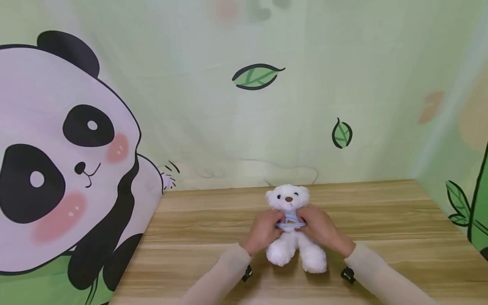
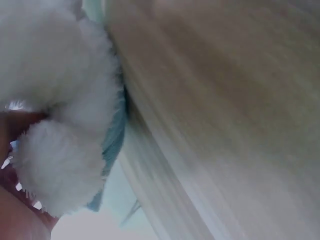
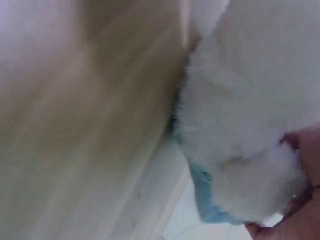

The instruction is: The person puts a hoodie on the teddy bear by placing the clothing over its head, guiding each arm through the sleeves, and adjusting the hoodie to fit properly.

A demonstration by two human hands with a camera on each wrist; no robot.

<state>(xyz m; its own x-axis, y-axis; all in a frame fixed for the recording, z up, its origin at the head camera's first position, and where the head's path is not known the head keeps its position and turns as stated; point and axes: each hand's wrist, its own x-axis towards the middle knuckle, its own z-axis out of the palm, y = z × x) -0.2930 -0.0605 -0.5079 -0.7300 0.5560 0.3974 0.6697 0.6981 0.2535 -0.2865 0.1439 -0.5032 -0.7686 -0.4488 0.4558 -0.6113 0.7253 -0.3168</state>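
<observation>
A white plush teddy bear [image 1: 288, 199] in a small light-blue shirt [image 1: 291, 217] faces me, its fluffy legs spread toward me on the table. My left hand [image 1: 263, 231] grips one side of its body, the thumb at the shirt's hem. On the opposite side my right hand [image 1: 318, 224] holds the bear in the same way. White fur [image 2: 55, 65] fills the left of the left wrist view, with part of the blue shirt behind. In the right wrist view, fingers [image 3: 307, 155] curl by a furry limb [image 3: 260, 185]. Most fingertips are hidden.
The wood-grain table [image 1: 206, 216] ends at a pale green cloth backdrop [image 1: 183, 106]. A large printed panda [image 1: 114, 97] covers the left side, and printed leaves [image 1: 257, 77] mark the back. Dark wrist devices [image 1: 347, 274] sit below both sleeves.
</observation>
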